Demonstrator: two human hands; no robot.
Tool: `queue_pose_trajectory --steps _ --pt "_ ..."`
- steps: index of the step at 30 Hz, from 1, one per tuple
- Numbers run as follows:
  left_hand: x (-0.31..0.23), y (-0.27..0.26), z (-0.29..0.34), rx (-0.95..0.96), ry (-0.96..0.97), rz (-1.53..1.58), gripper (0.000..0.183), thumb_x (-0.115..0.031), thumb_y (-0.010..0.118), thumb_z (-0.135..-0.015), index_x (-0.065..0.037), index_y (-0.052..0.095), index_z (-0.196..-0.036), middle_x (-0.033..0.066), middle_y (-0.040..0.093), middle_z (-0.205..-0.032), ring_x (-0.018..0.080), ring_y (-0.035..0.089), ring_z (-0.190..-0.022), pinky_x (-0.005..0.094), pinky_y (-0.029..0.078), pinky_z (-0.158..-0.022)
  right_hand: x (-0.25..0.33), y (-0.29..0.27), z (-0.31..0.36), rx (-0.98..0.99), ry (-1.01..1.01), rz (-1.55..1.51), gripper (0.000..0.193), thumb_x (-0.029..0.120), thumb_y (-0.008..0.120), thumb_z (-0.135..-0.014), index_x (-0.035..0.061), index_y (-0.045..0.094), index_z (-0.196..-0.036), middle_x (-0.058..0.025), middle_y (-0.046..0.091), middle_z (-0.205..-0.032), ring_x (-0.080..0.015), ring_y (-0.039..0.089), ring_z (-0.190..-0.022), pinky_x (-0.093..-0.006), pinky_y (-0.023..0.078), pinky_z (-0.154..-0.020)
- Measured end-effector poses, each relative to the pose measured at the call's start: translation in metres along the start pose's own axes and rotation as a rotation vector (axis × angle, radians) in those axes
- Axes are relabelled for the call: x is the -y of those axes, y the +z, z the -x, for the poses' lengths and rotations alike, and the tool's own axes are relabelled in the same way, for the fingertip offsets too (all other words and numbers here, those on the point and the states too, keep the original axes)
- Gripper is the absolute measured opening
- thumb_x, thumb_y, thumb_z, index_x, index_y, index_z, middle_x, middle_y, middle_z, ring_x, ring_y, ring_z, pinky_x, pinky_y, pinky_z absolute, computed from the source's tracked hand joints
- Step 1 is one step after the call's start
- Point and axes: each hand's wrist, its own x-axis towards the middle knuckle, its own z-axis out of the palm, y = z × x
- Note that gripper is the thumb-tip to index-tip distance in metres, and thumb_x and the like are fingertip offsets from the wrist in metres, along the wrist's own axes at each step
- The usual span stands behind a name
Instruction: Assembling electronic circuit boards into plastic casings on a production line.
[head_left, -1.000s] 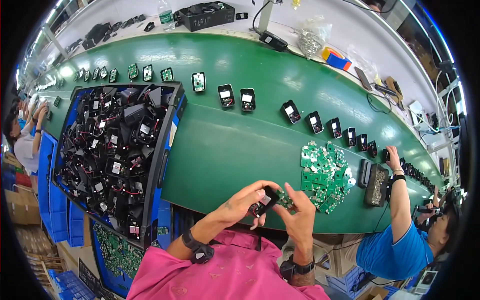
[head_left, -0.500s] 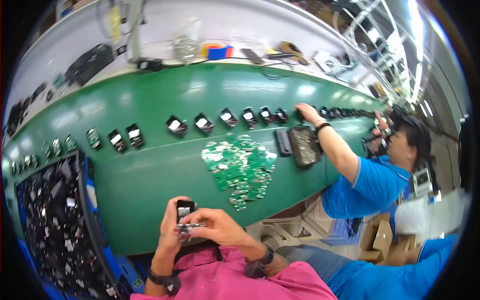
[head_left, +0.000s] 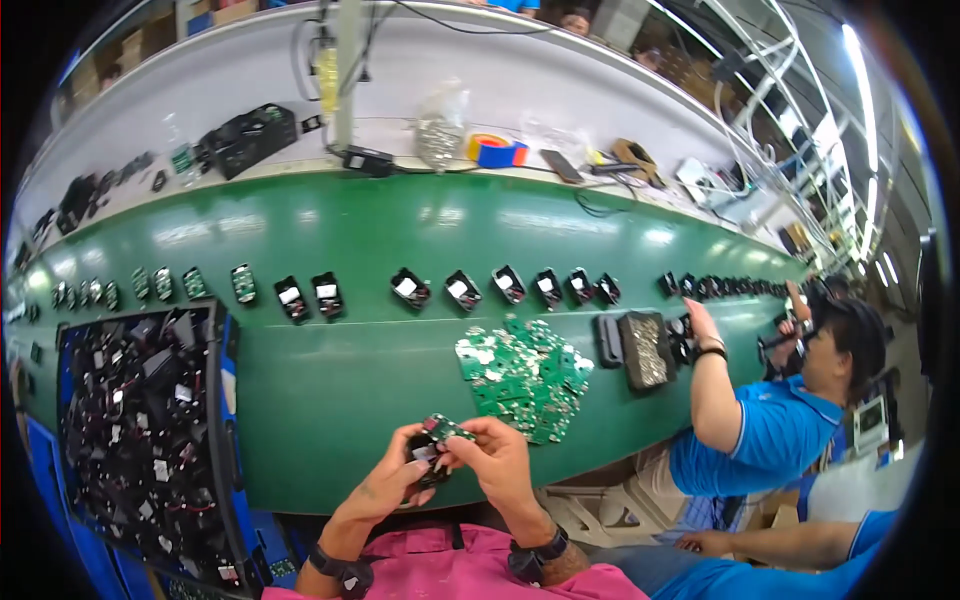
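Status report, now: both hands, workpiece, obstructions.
Left hand holding black housing. Right hand gripping green circuit board close by it; contact unclear. Board pile on green bench ahead, apart from hands; nothing seen blocking.

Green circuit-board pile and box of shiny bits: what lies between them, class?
A dark oblong case, on the green tabletop, as the head view shows.

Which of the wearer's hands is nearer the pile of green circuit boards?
Right. The right hand is just below the pile; the left hand is farther off, lower left.
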Motion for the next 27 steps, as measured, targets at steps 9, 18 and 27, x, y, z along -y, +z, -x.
queue_pose_trajectory --steps 9,18,27 --pt "-0.027 0.004 0.002 -0.103 -0.023 0.042 0.045 -0.022 0.051 -0.099 -0.018 0.035 -0.141 0.0061 0.054 -0.097 0.0105 0.051 -0.06 0.0218 0.038 -0.049 0.041 -0.009 0.001 -0.172 -0.087 0.093 0.021 0.009 0.064 -0.096 -0.0033 0.061 -0.113 -0.0086 0.065 -0.075 -0.0114 0.058 -0.05 -0.0223 0.043 -0.039" --pt "-0.031 0.012 0.013 -0.026 -0.028 -0.031 0.043 -0.02 0.049 -0.101 -0.016 0.034 -0.141 0.0049 0.053 -0.094 0.0096 0.05 -0.059 0.0217 0.038 -0.049 0.023 -0.009 -0.001 0.024 0.147 -0.101 0.02 0.015 0.068 -0.096 0.0014 0.058 -0.107 -0.0025 0.064 -0.071 -0.0044 0.05 -0.046 -0.0168 0.033 -0.038" --pt "-0.028 0.016 0.009 0.006 0.001 0.065 0.049 -0.009 0.045 -0.096 -0.011 0.032 -0.143 0.0066 0.055 -0.098 0.0108 0.055 -0.062 0.0212 0.04 -0.05 0.018 -0.005 0.005 0.082 0.147 0.064 0.016 0.005 0.066 -0.094 -0.0015 0.06 -0.108 -0.0062 0.066 -0.071 -0.0059 0.055 -0.049 -0.0187 0.037 -0.039"
